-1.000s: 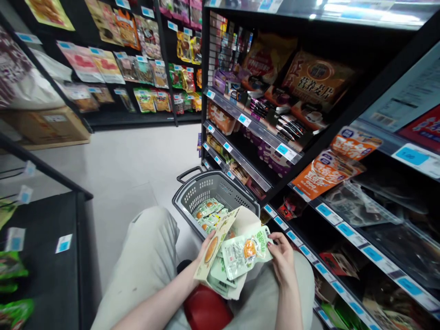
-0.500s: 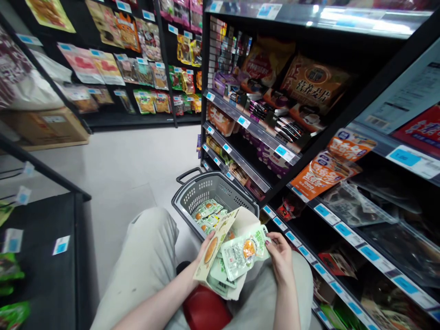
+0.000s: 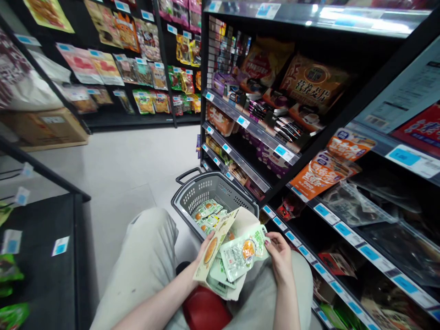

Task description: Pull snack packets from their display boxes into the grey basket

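Over my lap, my left hand [image 3: 202, 251] grips the left side of an open cardboard box [image 3: 213, 247], its fingers partly hidden behind the panel. Several green-and-white food packets [image 3: 222, 274] lie inside the box. My right hand [image 3: 279, 251] pinches the right edge of one green-and-white packet [image 3: 242, 252] with an orange round picture, held across the box opening. Just beyond the box stands a grey shopping basket [image 3: 215, 183] with similar green packets [image 3: 208, 210] in it.
Shelves of packaged food [image 3: 271, 123] rise close on the right, edged with price tags. A dark low shelf [image 3: 41, 243] stands on the left. Hanging snack bags [image 3: 144, 73] line the far wall. Pale floor [image 3: 130, 160] shows between. A red seat [image 3: 206, 309] is under me.
Almost nothing differs. The packet in my right hand has shifted very slightly to the left; the box and basket stay where they were.
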Action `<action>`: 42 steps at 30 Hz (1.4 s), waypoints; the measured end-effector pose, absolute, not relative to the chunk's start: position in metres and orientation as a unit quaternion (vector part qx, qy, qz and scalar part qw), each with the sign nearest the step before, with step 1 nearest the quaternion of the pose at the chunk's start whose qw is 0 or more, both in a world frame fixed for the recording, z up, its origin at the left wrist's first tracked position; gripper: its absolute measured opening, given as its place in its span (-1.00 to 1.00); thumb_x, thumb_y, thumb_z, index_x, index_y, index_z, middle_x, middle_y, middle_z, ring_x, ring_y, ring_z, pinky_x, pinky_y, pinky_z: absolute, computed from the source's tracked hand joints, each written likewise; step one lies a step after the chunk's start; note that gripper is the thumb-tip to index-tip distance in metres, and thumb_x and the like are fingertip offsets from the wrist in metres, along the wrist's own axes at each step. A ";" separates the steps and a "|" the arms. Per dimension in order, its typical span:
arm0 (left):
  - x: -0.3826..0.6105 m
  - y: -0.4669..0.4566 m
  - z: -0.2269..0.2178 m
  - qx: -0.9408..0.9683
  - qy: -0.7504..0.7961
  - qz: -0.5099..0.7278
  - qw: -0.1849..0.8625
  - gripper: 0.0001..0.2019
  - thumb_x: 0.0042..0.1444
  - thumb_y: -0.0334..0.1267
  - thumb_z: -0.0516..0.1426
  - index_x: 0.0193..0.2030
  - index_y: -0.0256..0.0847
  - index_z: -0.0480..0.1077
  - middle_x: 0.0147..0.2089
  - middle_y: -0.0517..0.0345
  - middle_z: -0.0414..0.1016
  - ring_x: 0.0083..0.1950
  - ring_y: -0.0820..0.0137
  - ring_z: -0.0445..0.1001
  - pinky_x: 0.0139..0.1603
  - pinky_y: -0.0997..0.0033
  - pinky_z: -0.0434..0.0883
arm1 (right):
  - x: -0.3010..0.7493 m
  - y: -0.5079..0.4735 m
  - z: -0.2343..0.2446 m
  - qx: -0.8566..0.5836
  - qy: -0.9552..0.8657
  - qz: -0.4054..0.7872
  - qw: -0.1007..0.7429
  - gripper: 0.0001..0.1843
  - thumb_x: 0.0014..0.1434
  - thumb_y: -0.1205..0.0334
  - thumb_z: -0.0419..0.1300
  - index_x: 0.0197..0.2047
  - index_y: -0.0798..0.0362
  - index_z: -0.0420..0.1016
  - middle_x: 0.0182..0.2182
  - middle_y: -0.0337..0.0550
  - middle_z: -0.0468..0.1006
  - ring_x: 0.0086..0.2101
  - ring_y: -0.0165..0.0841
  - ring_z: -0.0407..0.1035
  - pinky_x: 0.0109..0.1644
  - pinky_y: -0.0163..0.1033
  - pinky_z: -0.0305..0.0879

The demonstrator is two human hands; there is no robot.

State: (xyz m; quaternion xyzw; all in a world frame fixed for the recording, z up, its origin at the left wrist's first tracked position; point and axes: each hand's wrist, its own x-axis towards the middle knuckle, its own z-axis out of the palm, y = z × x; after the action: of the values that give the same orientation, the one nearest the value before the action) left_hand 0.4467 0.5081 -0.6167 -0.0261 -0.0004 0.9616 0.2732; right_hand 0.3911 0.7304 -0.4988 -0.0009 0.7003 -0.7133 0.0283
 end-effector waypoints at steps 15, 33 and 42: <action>0.448 0.507 -0.611 -0.056 0.034 0.958 0.278 -0.42 0.22 0.13 -0.02 0.02 -0.36 0.51 -0.05 -0.07 0.61 0.03 0.12 0.54 0.24 0.18 0.28 | 0.390 0.728 -0.498 0.002 0.697 -0.716 0.044 -0.70 -0.16 0.04 0.46 -0.35 -0.01 0.61 -0.34 -0.12 0.60 -0.28 -0.23 0.44 -0.19 -0.21 0.37; 0.447 0.508 -0.618 -0.068 0.004 0.961 0.267 -0.47 0.22 0.09 0.01 0.02 -0.32 0.52 -0.04 -0.01 0.61 -0.02 0.20 0.57 0.15 0.24 0.35 | 0.387 0.729 -0.503 0.000 0.692 -0.720 0.056 -0.70 -0.15 0.04 0.46 -0.35 -0.01 0.61 -0.33 -0.12 0.61 -0.26 -0.24 0.45 -0.15 -0.22 0.35; 0.447 0.508 -0.613 -0.056 0.012 0.960 0.274 -0.48 0.23 0.07 0.00 0.05 -0.31 0.50 0.01 0.01 0.59 0.05 0.17 0.53 0.20 0.23 0.32 | 0.390 0.731 -0.502 0.042 0.679 -0.731 0.053 -0.73 -0.21 0.05 0.40 -0.39 -0.02 0.64 -0.46 -0.17 0.57 -0.43 -0.31 0.37 -0.37 -0.27 0.28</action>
State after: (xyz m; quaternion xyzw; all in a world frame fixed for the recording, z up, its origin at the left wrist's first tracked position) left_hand 0.4474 0.5080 -0.6133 -0.0557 0.0120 0.9600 0.2743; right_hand 0.3899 0.7310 -0.5015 0.0424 0.6794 -0.7306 0.0535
